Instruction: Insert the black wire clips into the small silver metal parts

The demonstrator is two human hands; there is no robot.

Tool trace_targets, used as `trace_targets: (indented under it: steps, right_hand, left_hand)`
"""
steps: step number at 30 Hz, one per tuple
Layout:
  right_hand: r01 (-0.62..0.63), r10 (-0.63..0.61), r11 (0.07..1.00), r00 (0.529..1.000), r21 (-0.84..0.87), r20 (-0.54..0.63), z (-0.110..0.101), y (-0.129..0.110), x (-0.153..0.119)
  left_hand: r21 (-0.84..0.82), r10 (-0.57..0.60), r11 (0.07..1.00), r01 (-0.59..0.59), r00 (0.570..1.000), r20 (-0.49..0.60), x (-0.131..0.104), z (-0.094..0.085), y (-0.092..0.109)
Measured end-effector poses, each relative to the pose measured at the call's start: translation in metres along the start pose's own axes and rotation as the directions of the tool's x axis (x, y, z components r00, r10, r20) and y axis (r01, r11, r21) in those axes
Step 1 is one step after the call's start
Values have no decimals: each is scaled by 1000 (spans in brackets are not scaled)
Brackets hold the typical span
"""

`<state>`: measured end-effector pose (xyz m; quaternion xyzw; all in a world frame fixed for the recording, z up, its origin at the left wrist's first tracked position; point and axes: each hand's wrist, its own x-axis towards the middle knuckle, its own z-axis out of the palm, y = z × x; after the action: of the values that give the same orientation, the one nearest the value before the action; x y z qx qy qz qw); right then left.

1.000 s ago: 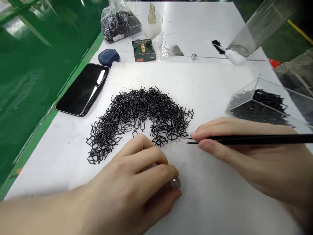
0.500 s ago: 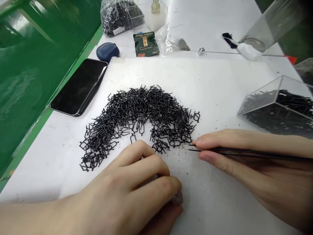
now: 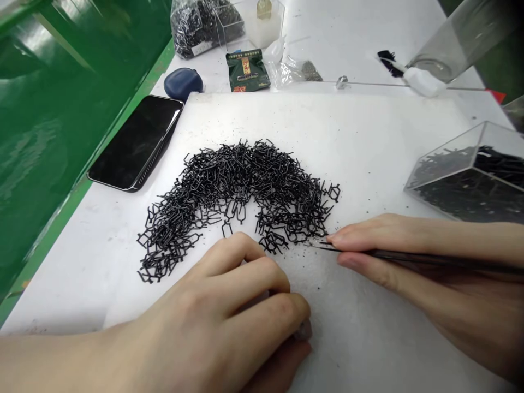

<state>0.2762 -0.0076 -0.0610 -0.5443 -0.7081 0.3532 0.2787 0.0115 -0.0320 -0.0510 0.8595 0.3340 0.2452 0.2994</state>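
Observation:
My left hand (image 3: 221, 322) is closed round a small greyish, see-through object (image 3: 304, 331), mostly hidden under its fingers. Black tweezers (image 3: 409, 255) are pinched between the thumb and fingers of my right hand (image 3: 413, 262). Their thin tips point left, at the lower right edge of a curved pile of small black forked pieces (image 3: 249, 174). The pile arches over the white work surface (image 3: 352, 147) beyond my left hand. Whether the tips touch a piece is too small to tell.
A black phone (image 3: 137, 142) and a blue case (image 3: 183, 83) lie at the left. Behind are a bag of black pieces (image 3: 196, 27), a green packet (image 3: 248, 71) and a clear plastic bag (image 3: 286, 71). At the right stands a clear box of black parts (image 3: 470, 185).
The whole view has shifted slightly, with objects appearing a little farther right. The tweezer tips look closer together. Both hands keep nearly the same pose.

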Motion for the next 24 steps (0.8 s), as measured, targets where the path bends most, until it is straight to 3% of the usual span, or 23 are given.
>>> trace_targets:
  steps: [10, 15, 24]
  right_hand:
    - [-26, 26, 999, 1000, -24, -7, 0, -5, 1]
    - [-17, 17, 999, 1000, -38, 11, -1, -4, 1]
    - [36, -35, 999, 999, 25, -29, 1, -9, 5]
  left_hand:
    - [33, 53, 998, -53, 999, -5, -1, -2, -1]
    - [54, -26, 998, 26, 1000, 8, -3, -1, 4]
    - [51, 27, 998, -28, 1000, 16, -1, -1, 2]
